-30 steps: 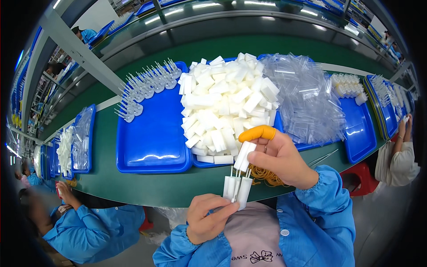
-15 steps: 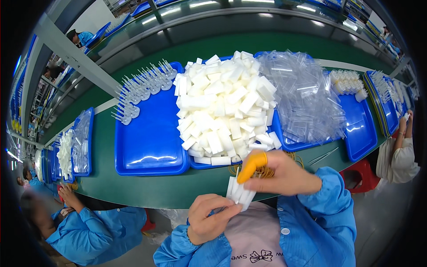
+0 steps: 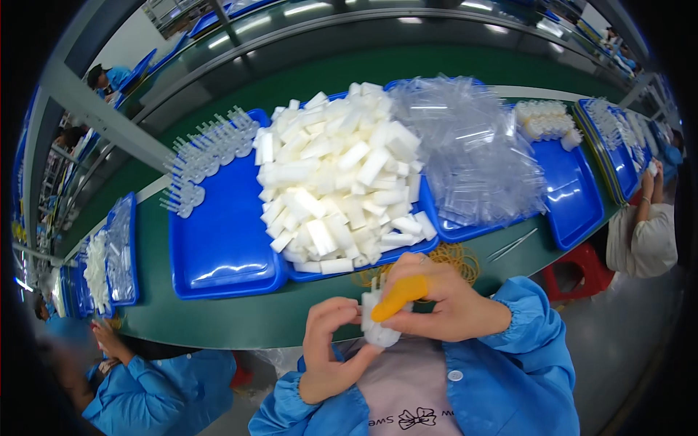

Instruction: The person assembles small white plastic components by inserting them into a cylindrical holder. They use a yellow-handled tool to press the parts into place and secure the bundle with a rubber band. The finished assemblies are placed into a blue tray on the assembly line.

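Note:
Between my hands, in front of my chest, is a small white bundle (image 3: 379,333) of foam-like and plastic pieces, with thin prongs at its top. My right hand (image 3: 452,305) is closed on it from above, a yellow finger cot over one finger. My left hand (image 3: 327,354) steadies its left side with fingertips and thumb, the fingers curved round it. The right fingers hide part of the bundle. Just beyond my hands lies a pile of yellowish rubber bands (image 3: 458,260), and behind it a heap of white foam blocks (image 3: 342,174) fills a blue tray.
A blue tray (image 3: 225,251) at left holds white stemmed plastic parts (image 3: 207,156). Clear plastic sleeves (image 3: 472,156) overfill another tray. Farther right, a blue tray (image 3: 571,196) carries finished-looking white pieces (image 3: 544,120). Tweezers (image 3: 512,245) lie on the green table (image 3: 211,320). Co-workers sit at both sides.
My left fingers have opened out from their tighter grip and now curve upright beside the bundle. The bundle has turned, and my right hand has shifted slightly left and lower.

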The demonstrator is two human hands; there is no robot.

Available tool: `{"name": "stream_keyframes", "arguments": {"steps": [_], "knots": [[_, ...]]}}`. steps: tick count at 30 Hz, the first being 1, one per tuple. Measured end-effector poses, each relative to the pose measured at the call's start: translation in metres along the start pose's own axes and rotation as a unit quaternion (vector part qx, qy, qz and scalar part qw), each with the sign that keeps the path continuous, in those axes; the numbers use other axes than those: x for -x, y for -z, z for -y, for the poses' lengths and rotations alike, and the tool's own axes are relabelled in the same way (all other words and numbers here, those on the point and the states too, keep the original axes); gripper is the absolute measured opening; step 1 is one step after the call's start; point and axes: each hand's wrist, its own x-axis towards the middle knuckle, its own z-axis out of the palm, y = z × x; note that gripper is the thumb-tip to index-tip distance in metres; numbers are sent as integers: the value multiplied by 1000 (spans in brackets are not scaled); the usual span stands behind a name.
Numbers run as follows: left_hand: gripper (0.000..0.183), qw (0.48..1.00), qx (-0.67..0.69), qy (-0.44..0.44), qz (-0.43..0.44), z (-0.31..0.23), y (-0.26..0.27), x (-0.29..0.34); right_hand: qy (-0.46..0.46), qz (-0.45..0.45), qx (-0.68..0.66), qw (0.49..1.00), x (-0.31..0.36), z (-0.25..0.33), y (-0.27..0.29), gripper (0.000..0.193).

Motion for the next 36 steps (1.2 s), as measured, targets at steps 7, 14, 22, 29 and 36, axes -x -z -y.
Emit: {"name": "stream_keyframes", "arguments": {"steps": [7,14,22,29,36], "knots": [[66,969,205,136,22,12,-10,-2,0,-47,145,988,6,14,19,21],[58,935,303,185,7,7,-11,-11,-55,-163,629,758,1,-33,86,26],[53,938,297,179,10,10,-10,-10,-66,-120,653,745,-1,-38,85,21],[50,937,300,176,12,12,-9,-10,-35,-119,645,754,-2,-38,86,28],[45,940,298,168,19,13,-9,-11,-53,-65,622,778,-1,-41,86,36]]}}
